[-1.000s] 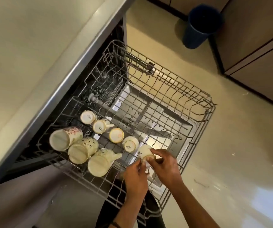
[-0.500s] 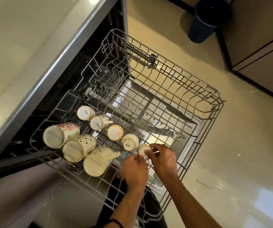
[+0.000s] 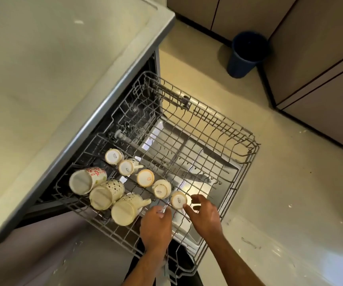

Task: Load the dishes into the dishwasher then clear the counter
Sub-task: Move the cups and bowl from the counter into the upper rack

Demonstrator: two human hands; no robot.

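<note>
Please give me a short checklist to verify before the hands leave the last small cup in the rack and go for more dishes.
1. Last small cup sits bottom-up in the upper rack: ok.
2. Right hand has let go: its fingers are open, one fingertip near the cup; contact cannot tell.
3. Left hand holds nothing: cannot tell, its fingers curl at the rack wires.
4. Five small cups stand in one row: ok.
5. Three large mugs lie tilted, touching each other: stability cannot tell.
6. Free rack space remains: ok.
</note>
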